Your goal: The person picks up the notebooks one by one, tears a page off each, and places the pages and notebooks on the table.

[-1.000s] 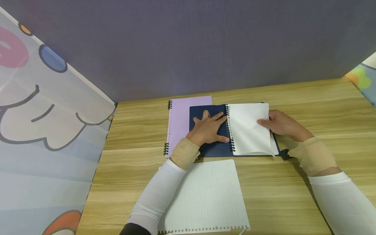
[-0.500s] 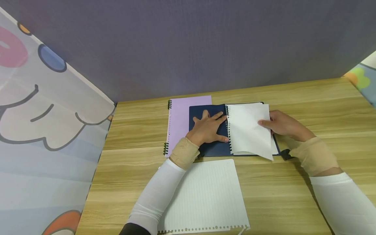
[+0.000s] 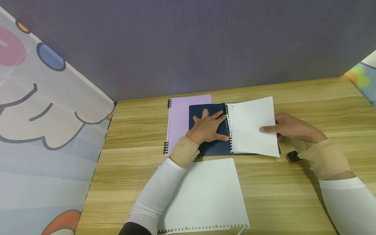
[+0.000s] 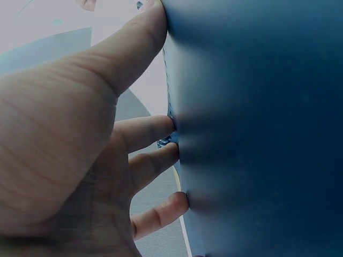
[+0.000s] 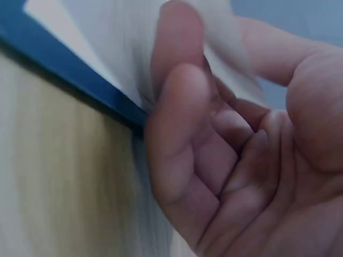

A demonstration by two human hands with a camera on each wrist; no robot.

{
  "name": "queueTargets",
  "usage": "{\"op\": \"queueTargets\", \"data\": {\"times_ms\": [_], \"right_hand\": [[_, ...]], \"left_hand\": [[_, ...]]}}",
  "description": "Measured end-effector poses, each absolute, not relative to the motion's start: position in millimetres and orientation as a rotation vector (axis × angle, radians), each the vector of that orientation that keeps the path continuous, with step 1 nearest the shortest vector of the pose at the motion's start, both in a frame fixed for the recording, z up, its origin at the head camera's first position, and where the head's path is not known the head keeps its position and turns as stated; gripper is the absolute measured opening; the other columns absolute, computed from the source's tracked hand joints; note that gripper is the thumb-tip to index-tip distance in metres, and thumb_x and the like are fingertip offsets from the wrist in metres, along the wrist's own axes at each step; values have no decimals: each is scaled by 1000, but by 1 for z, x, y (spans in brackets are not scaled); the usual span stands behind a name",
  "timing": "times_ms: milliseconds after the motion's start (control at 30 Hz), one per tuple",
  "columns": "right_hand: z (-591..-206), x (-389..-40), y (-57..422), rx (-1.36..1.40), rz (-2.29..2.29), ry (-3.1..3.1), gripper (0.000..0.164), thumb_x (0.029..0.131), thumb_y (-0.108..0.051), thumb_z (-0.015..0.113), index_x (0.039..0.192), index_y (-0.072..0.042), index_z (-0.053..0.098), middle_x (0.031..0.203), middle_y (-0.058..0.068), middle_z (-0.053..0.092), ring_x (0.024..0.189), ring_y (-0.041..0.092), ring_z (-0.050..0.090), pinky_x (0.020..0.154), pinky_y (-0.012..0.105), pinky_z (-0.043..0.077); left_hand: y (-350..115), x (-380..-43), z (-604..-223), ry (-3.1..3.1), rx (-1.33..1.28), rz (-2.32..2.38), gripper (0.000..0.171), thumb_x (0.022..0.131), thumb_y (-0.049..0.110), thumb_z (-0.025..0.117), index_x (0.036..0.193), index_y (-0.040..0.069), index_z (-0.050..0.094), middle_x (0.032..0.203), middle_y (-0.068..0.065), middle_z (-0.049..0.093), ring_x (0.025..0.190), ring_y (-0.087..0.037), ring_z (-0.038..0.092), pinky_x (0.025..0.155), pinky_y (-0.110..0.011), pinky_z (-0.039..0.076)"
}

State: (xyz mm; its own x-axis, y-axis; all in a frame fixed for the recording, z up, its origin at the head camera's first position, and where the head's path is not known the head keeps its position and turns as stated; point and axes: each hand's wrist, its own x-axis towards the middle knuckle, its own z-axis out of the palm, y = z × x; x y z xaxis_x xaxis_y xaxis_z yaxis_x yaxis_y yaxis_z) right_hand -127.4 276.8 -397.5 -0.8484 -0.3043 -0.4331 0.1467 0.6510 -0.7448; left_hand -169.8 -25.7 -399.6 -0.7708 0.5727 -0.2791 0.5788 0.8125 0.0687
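A spiral notebook with a navy cover [image 3: 211, 149] lies spread on the table, white pages to the right of its black rings. My left hand [image 3: 205, 129] presses on that cover, fingers spread; the left wrist view shows fingertips against the blue surface [image 4: 268, 134]. With thumb on top and fingers beneath, my right hand [image 3: 290, 128] pinches a white sheet of paper [image 3: 254, 125] by its right edge. The sheet is tilted, and its left edge sits a little right of the rings, a holed paper strip showing beside it. Its underside contact is partly hidden.
A lilac spiral notebook [image 3: 179, 124] lies partly under the navy cover. Nearer the front is a loose lined sheet [image 3: 208, 195] with a ragged holed edge, partly under my left forearm. A grey panel [image 3: 188, 49] stands behind the wooden table [image 3: 132, 130].
My right hand has moved slightly right with the white sheet, whose upper right corner has risen. The sheet's left edge has shifted away from the rings. The left hand stays in place.
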Motion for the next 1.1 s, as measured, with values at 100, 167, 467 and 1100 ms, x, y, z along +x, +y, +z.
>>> {"op": "queueTargets", "data": {"times_ms": [100, 167, 467, 1100], "right_hand": [[-396, -123, 278, -126, -1092, 2301, 48, 80, -45, 64, 92, -1, 50, 64, 6, 45, 57, 18, 43, 57, 32, 38], [-396, -120, 279, -118, -1087, 2281, 47, 81, -43, 64, 94, 0, 50, 65, 7, 47, 57, 17, 43, 57, 32, 38], [-399, -111, 284, -142, -1054, 2243, 42, 84, -40, 62, 95, 0, 53, 69, 7, 54, 58, 16, 45, 56, 31, 39], [-402, -94, 288, -198, -1146, 2213, 51, 86, -34, 61, 116, 2, 41, 83, 11, 61, 64, 24, 55, 58, 36, 44]], "left_hand": [[-25, -170, -400, 2706, 885, -26, 94, 70, 80, 44, 147, 35, 14, 152, 11, 8, 106, -19, 24, 86, -65, 22], [-24, -170, -399, 2707, 889, -25, 94, 70, 79, 44, 147, 35, 14, 152, 10, 8, 106, -19, 24, 85, -64, 23], [-26, -170, -397, 2714, 891, -23, 94, 70, 78, 45, 147, 35, 14, 152, 10, 9, 109, -21, 25, 86, -65, 23], [-26, -170, -397, 2696, 873, -20, 92, 71, 76, 46, 147, 35, 13, 152, 10, 7, 110, -21, 24, 87, -65, 22]]}}
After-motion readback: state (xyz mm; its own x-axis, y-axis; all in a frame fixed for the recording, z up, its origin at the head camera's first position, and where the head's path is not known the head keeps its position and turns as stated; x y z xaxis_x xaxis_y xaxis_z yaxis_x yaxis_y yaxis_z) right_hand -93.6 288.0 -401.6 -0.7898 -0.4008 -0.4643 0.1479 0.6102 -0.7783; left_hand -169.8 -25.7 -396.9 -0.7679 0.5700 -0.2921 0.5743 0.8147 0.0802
